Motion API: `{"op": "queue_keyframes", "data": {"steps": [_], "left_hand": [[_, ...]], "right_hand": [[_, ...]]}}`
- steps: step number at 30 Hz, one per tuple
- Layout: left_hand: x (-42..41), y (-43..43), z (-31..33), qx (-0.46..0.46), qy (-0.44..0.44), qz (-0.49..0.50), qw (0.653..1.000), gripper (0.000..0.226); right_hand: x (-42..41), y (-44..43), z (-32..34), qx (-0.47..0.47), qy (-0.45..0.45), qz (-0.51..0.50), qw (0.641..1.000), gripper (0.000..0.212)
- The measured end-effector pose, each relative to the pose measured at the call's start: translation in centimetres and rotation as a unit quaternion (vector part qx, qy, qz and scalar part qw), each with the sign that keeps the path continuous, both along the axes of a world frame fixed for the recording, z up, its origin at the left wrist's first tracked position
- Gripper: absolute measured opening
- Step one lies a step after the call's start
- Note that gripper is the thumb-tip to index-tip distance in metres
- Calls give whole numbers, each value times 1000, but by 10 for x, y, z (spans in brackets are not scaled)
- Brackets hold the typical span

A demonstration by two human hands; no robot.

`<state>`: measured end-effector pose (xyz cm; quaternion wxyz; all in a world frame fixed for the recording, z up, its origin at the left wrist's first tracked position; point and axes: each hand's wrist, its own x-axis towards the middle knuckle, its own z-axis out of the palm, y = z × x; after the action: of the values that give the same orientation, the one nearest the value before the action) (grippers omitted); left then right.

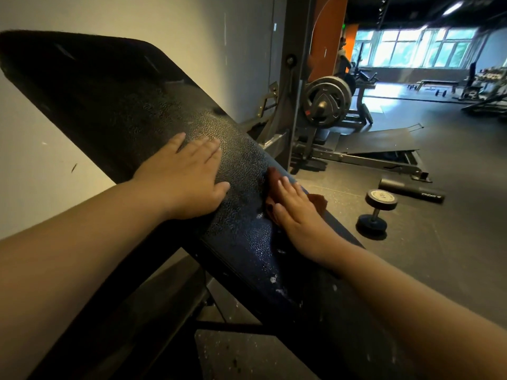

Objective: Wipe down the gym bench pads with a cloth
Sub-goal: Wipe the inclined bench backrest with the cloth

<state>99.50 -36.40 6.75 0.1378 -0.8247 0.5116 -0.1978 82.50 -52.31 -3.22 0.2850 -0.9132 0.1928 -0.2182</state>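
A person reaches across a tilted black pad (pixel 123 105) in a dim gym, seen from a head-worn camera. The left grip (pixel 189 179) lies flat on the middle of the pad, released, with fingers straight and slightly spread, thumb out to the side, holding nothing. The right grip (pixel 296 212) presses a reddish-brown cloth (pixel 272 175) against the pad's right edge. Its fingers are straight and laid over the fabric rather than curled round it. One corner of the cloth shows past the fingertips, and another fold sticks out beyond the edge on the floor side. The two grips are near each other but apart, with a strip of pebbled covering between them. The pad shines wet around and below the cloth, and small white flecks (pixel 274 278) dot its lower stretch. It runs from upper left, against a pale wall (pixel 49 187), down to lower right, where dark frame bars (pixel 233 325) cross beneath it.

On the dark floor (pixel 452 242) to the right sits a small dumbbell (pixel 375 212), and just beyond it lies a black roller (pixel 411 191). Farther back, a machine (pixel 323 127) carries stacked weight plates (pixel 326 101) beside an orange column (pixel 329 37). Bright windows (pixel 411 48) line the far end of the room — the equipment (pixel 477 89) below them is too blurred to name.
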Motion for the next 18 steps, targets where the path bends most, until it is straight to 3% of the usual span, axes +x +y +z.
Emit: {"op": "queue_keyframes", "data": {"steps": [5, 9, 11, 15, 18], "left_hand": [[0, 0, -5, 5, -20, -10, 1000, 76], [-3, 0, -6, 7, -17, -9, 1000, 74], [-4, -1, -7, 3, -23, -7, 1000, 73], [-8, -2, -8, 0, -15, -13, 1000, 74], [-24, -5, -18, 17, -5, -43, 999, 74]], "right_hand": [[-43, 38, -17, -100, 5, 152, 983, 59], [-17, -27, -11, 6, 29, -11, 999, 61], [-4, -18, -7, 29, 11, -39, 999, 60], [-38, 59, -13, -61, -38, 105, 992, 60], [-67, 45, -27, -91, -5, 158, 983, 61]]}}
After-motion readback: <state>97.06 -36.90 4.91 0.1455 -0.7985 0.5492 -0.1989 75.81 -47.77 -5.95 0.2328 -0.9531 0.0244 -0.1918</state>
